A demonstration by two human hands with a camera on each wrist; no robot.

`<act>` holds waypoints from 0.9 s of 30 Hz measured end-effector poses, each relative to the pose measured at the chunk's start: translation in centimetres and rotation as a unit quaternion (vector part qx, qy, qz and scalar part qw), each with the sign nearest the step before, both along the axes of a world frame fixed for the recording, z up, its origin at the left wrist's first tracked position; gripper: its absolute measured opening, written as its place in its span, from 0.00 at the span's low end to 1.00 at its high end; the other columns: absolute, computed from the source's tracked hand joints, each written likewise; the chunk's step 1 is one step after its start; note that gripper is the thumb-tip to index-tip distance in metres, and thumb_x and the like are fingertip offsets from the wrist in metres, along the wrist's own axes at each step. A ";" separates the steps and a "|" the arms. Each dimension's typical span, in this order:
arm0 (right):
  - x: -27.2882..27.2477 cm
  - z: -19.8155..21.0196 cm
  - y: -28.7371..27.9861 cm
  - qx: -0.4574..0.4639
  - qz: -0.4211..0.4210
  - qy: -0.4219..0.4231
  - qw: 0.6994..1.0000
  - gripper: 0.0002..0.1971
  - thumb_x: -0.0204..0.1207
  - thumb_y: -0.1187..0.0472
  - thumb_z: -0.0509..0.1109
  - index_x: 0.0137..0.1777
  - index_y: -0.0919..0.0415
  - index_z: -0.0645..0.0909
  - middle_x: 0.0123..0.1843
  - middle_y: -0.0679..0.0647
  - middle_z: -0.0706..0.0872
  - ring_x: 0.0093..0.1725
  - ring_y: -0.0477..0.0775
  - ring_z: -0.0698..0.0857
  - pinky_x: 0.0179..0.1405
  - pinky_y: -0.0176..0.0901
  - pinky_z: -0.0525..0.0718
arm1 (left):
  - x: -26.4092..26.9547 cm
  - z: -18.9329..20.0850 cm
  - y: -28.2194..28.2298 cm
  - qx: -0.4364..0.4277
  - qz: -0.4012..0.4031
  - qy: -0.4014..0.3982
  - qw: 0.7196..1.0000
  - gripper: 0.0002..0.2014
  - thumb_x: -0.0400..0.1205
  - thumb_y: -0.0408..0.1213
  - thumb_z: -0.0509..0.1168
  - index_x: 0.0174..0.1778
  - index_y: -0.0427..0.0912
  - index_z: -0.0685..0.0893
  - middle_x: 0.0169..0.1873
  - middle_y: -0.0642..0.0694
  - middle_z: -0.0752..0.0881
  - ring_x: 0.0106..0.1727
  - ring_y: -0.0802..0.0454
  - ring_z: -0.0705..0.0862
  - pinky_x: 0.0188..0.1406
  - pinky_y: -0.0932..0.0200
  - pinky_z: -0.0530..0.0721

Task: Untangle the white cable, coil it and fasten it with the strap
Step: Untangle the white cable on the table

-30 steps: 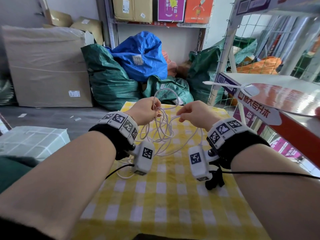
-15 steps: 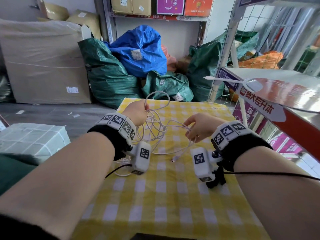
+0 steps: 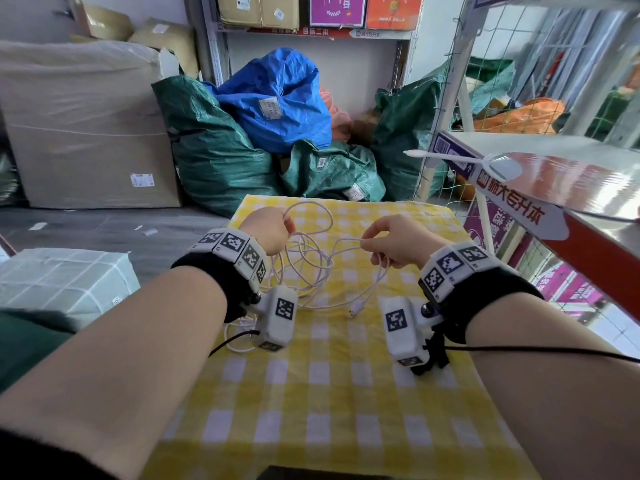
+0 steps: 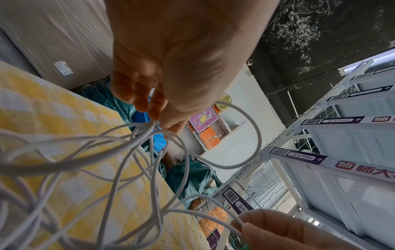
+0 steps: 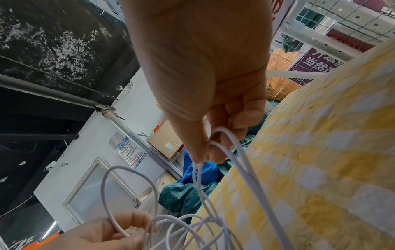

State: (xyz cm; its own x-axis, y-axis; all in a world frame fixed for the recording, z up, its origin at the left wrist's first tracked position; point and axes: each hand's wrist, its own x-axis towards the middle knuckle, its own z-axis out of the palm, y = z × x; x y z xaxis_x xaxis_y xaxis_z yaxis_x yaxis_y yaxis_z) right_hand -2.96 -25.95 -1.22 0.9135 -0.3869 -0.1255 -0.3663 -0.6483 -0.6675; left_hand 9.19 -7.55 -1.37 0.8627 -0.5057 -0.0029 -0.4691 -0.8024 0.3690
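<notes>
White cable (image 3: 313, 258) hangs between my two hands above the yellow checked counter (image 3: 332, 393), and I judge it only partly untangled: several loose loops cross one another and one plug end (image 3: 356, 309) lies on the cloth. My left hand (image 3: 270, 230) pinches a bunch of strands; my right hand (image 3: 398, 239) pinches a single run. Coiling and fastening remain undone, and I see no strap in any view.

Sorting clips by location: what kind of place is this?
Probably a parcel depot or storeroom: stuffed green sacks and a blue one heaped on the floor, barcode-labelled shelves, cardboard boxes.
</notes>
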 end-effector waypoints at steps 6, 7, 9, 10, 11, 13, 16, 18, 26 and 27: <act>0.1 0.2 0.1 -0.080 0.011 -0.008 0.997 0.04 0.78 0.59 0.69 0.47 0.58 0.83 0.37 0.49 0.86 0.35 0.47 0.82 0.36 0.40 0.86 | -0.6 -0.3 -0.1 -0.069 0.047 0.071 0.994 0.14 0.82 0.23 0.52 0.46 0.41 0.82 0.43 0.42 0.82 0.40 0.40 0.90 0.45 0.46 0.90; 0.1 0.2 0.1 -0.106 0.010 -0.016 0.994 0.05 0.77 0.59 0.69 0.48 0.58 0.85 0.38 0.48 0.84 0.36 0.46 0.81 0.34 0.37 0.84 | -0.6 -0.3 -0.2 -0.075 0.049 0.075 0.993 0.14 0.82 0.23 0.53 0.46 0.41 0.82 0.44 0.42 0.82 0.42 0.40 0.90 0.46 0.45 0.89; 0.1 0.2 0.0 -0.132 0.004 -0.029 0.991 0.06 0.78 0.59 0.68 0.49 0.59 0.86 0.39 0.48 0.83 0.36 0.43 0.79 0.29 0.31 0.75 | -0.6 -0.4 -0.2 -0.083 0.045 0.075 0.993 0.12 0.81 0.24 0.54 0.46 0.42 0.81 0.49 0.42 0.83 0.48 0.41 0.88 0.50 0.46 0.88; 0.2 0.2 0.0 -0.129 -0.002 -0.036 0.991 0.06 0.78 0.59 0.68 0.49 0.59 0.86 0.38 0.48 0.83 0.34 0.42 0.79 0.27 0.31 0.73 | -0.6 -0.4 -0.2 -0.083 0.042 0.072 0.993 0.10 0.82 0.26 0.55 0.48 0.42 0.80 0.52 0.42 0.83 0.50 0.42 0.86 0.52 0.48 0.86; 0.3 0.1 0.0 -0.122 -0.007 -0.043 0.992 0.06 0.79 0.59 0.67 0.48 0.59 0.85 0.35 0.48 0.84 0.32 0.41 0.79 0.27 0.31 0.73 | -0.6 -0.4 -0.2 -0.077 0.035 0.067 0.994 0.09 0.82 0.29 0.56 0.51 0.42 0.79 0.54 0.42 0.82 0.51 0.44 0.84 0.51 0.51 0.84; 0.3 0.0 0.0 -0.111 -0.015 -0.059 0.992 0.06 0.80 0.59 0.67 0.48 0.59 0.85 0.31 0.47 0.82 0.29 0.42 0.79 0.27 0.33 0.75 | -0.7 -0.4 -0.1 -0.060 0.023 0.070 0.995 0.09 0.83 0.34 0.57 0.59 0.41 0.75 0.53 0.42 0.80 0.48 0.45 0.79 0.45 0.55 0.76; 0.5 -0.1 0.0 -0.139 -0.019 -0.060 0.988 0.08 0.81 0.59 0.66 0.49 0.59 0.87 0.34 0.48 0.82 0.28 0.43 0.76 0.24 0.33 0.71 | -1.1 -0.3 -0.2 -0.070 0.023 0.096 0.993 0.09 0.84 0.38 0.58 0.57 0.42 0.69 0.49 0.43 0.75 0.47 0.46 0.75 0.44 0.56 0.72; 0.5 -0.1 0.0 -0.170 -0.021 -0.049 0.984 0.09 0.81 0.59 0.65 0.50 0.59 0.88 0.41 0.51 0.84 0.27 0.42 0.73 0.21 0.31 0.66 | -1.4 -0.5 -0.3 -0.077 0.022 0.105 0.991 0.14 0.83 0.42 0.61 0.61 0.39 0.70 0.50 0.44 0.74 0.49 0.47 0.74 0.46 0.56 0.71; 0.2 -0.5 -0.1 -0.189 0.014 0.001 0.982 0.09 0.79 0.59 0.68 0.52 0.59 0.88 0.49 0.54 0.88 0.41 0.48 0.80 0.40 0.38 0.77 | -2.1 -0.7 -0.5 -0.050 -0.068 0.146 0.986 0.27 0.84 0.45 0.62 0.78 0.46 0.64 0.74 0.40 0.72 0.71 0.44 0.74 0.60 0.55 0.73; 0.1 -0.6 -0.1 -0.186 0.018 0.005 0.982 0.09 0.79 0.59 0.68 0.52 0.59 0.89 0.48 0.54 0.88 0.41 0.47 0.80 0.40 0.38 0.77 | -2.3 -0.6 -0.5 -0.042 -0.089 0.169 0.981 0.24 0.84 0.44 0.61 0.76 0.48 0.68 0.73 0.40 0.73 0.71 0.44 0.74 0.63 0.53 0.73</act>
